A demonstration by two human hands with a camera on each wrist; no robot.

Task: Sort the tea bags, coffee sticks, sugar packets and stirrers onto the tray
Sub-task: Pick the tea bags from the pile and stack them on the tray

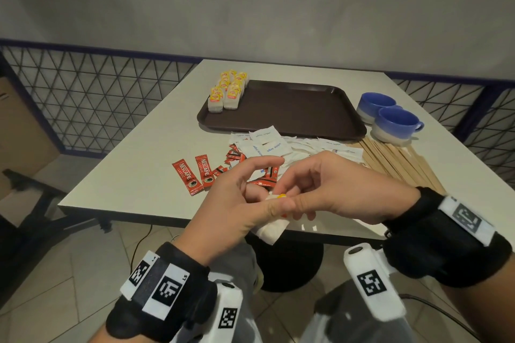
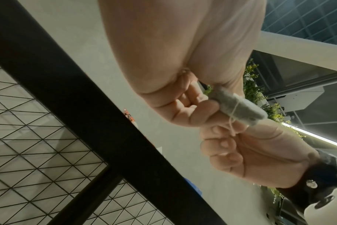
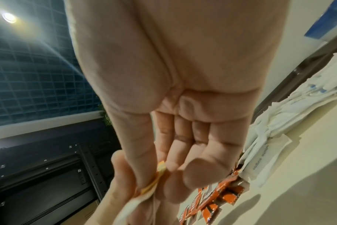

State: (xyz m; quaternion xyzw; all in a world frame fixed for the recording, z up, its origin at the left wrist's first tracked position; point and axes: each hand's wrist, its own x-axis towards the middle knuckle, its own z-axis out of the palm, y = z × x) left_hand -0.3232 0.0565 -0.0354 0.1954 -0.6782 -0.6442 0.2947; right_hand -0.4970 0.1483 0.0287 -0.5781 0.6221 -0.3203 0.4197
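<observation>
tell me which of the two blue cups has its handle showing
The nearer blue cup, beside the tray's right front corner: its handle sticks out to the right. The farther cup behind it shows no handle.

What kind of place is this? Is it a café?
Probably a café or a break room. On the table are a serving tray with tea bags, two blue cups, and coffee sticks.

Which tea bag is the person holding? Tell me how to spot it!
Find the white table, then its near edge, where the left hand and right hand meet. Pinched between them is one tea bag with a yellow tag. Unlike the tea bags on the tray lined up on the brown tray, it hangs alone off the table's edge.
</observation>
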